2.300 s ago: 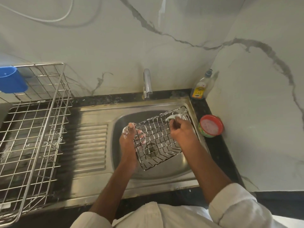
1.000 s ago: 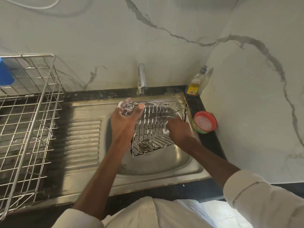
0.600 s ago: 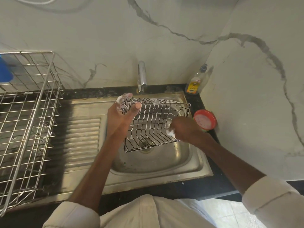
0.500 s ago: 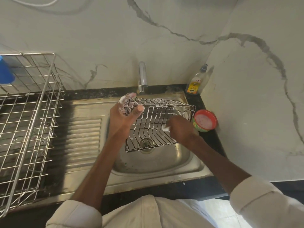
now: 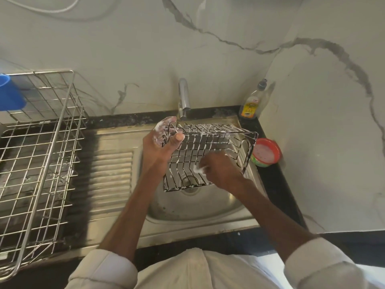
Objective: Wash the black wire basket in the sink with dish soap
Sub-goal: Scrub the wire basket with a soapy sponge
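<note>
Overhead, soapy hands (image 5: 158, 147) hold gridded black wire basket (image 5: 210, 151).

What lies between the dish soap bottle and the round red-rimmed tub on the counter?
Bare black counter, in the head view; the dish soap bottle and tub stand apart.

The blue cup (image 5: 9, 92) and the dish rack (image 5: 37, 155) are cut off by the left edge. The dish soap bottle (image 5: 251, 103) label cannot be read. What is pinched in the right hand (image 5: 220, 171) is mostly hidden by foam.
</note>
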